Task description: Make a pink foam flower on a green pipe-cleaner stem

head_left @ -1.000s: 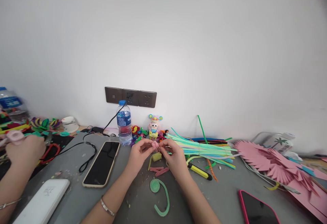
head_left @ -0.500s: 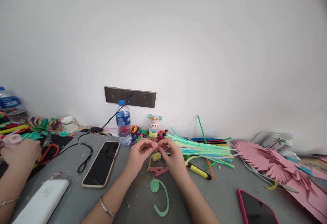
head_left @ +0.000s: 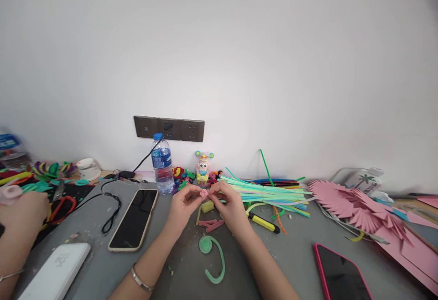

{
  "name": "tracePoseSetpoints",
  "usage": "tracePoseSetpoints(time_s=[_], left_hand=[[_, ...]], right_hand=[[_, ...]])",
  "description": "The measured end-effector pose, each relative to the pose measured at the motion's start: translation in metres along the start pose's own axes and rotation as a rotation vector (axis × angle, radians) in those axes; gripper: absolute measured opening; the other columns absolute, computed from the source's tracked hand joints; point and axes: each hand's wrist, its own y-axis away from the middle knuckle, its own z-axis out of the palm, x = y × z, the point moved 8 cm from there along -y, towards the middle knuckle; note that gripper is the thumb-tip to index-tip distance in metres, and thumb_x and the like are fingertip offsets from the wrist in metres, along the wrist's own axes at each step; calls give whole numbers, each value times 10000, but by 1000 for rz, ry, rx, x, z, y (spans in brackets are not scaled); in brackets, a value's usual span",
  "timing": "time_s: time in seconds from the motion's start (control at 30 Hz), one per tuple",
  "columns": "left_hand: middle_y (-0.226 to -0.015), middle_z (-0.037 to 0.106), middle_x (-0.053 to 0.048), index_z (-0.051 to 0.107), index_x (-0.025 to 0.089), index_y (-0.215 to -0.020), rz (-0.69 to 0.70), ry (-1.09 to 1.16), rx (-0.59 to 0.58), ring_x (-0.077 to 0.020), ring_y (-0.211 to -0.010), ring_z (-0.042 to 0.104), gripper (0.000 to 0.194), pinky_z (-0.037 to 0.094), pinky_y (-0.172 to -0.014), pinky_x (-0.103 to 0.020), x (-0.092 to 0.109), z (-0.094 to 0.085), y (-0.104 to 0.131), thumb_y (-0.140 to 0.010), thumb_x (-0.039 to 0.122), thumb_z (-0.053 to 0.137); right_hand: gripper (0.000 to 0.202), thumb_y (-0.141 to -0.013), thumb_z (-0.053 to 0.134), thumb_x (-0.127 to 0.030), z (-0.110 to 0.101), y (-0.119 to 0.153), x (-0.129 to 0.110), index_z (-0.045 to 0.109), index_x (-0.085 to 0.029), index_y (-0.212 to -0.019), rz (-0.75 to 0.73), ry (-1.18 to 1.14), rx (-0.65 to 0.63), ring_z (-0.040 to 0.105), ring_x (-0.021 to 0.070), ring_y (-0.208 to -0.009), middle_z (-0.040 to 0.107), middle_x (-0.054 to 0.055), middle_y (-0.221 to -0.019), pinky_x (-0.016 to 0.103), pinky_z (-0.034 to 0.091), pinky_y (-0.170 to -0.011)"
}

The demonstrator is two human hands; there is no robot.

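Observation:
A small pink twisted piece of pipe cleaner [head_left: 204,193] is pinched between both hands above the grey table. My left hand [head_left: 185,206] grips it from the left with thumb and forefinger. From the right, my right hand [head_left: 228,203] pinches the same piece. Just below the hands lie pink pipe cleaner pieces [head_left: 210,224] and a yellow-green block [head_left: 207,206]. Nearer to me rests a green pipe cleaner [head_left: 205,245] coiled at one end. A small figure with big eyes [head_left: 203,168] stands behind the hands.
Pipe cleaners [head_left: 270,195] and a yellow cutter [head_left: 263,223] lie to the right, beyond them folded pink paper [head_left: 362,209]. A phone [head_left: 135,220], power bank [head_left: 56,270] and water bottle [head_left: 162,165] are left. Another person's hand [head_left: 25,213] works far left; a pink-cased phone [head_left: 342,275] lies front right.
The view has shifted slightly, so most things sit a little further left. Both hands keep pinching the pink piece. The other person's hand has moved slightly.

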Motion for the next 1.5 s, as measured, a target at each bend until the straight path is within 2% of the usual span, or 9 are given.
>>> tracePoseSetpoints(time_s=[0.2,0.5,1.07,1.2,1.5], left_hand=[[-753,663,-26,661,169,-767,14,-35,-4,-167,-735,653,170,547,-728,-280,3,0,0,-762,334,701],[-821,563,-29,670,171,-757,145,-66,15,-157,-789,601,131,545,-704,-255,12,-1,1,-787,299,679],[-766,634,-34,660,190,-766,175,-168,21,-169,-766,604,109,518,-679,-248,17,-2,3,-822,281,637],[-779,645,-35,666,190,-787,155,-157,24,-170,-775,620,102,528,-698,-256,12,-3,3,-818,284,644],[-826,707,-53,648,179,-807,14,33,36,-198,-826,677,172,559,-762,-301,4,2,3,-757,337,693]], right_hand=[[88,-833,560,-188,1,0,-2,615,-210,-768,0,-1,-25,583,185,-747,592,45,-790,265,503,-614],[81,-829,553,-183,2,1,0,606,-205,-772,-10,-9,2,580,172,-723,587,37,-783,257,495,-603],[92,-847,578,-213,3,3,0,629,-204,-771,-19,-33,38,592,184,-737,609,53,-788,271,499,-610],[107,-848,588,-250,2,2,-2,632,-208,-760,-15,-41,41,597,185,-723,613,50,-772,270,508,-593],[100,-841,594,-274,1,2,1,624,-209,-771,0,-52,59,599,177,-718,613,41,-769,264,527,-600]])
